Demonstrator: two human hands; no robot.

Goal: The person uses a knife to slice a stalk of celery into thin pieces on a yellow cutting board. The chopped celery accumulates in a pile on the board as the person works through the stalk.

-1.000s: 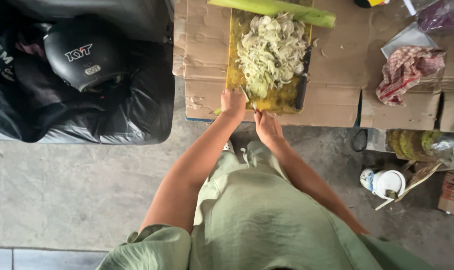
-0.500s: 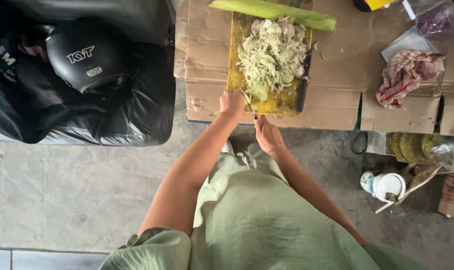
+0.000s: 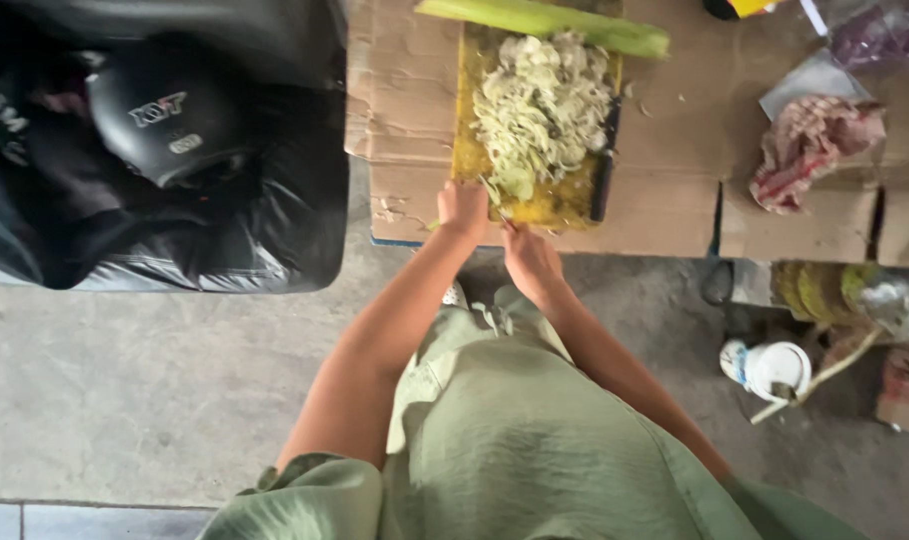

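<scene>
A yellow cutting board (image 3: 469, 150) lies on flattened cardboard and carries a heap of pale green shredded vegetable (image 3: 542, 105). A long green stalk (image 3: 544, 20) lies across its far end. My left hand (image 3: 462, 208) is curled at the board's near edge over a small green vegetable piece (image 3: 434, 225). My right hand (image 3: 529, 258) sits just behind it, off the board, with a thin blade tip (image 3: 501, 215) sticking out toward the left hand. The fingers hide the rest of the blade.
A long dark tool (image 3: 604, 170) lies along the board's right edge. A black helmet (image 3: 169, 120) rests on black plastic at the left. On the right are a red-white cloth (image 3: 809, 145), a plastic bag (image 3: 889, 35) and a white cup (image 3: 769, 368) on the concrete floor.
Both hands stay at the board's near edge with almost no movement. Only the view shifts slightly.
</scene>
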